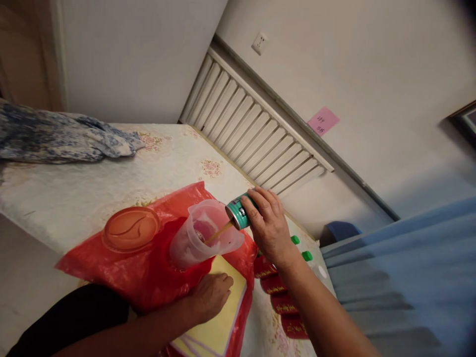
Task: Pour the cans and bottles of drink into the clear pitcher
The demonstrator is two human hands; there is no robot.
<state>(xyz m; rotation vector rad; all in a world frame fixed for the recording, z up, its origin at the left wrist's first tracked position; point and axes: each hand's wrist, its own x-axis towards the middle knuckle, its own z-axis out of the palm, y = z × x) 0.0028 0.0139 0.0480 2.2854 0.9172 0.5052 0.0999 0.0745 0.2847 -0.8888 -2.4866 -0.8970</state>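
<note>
Our right hand [273, 230] holds a green can [241, 210], pouring brown liquid [220, 232] into the jug [184, 248]. Our left hand [211, 297] is curled up near the jug.

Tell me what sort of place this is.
Probably a room in a home, though the view can't confirm that: a white wall radiator stands behind a table spread with a flower-patterned tablecloth, and a light blue curtain hangs at the right of the picture.
</note>
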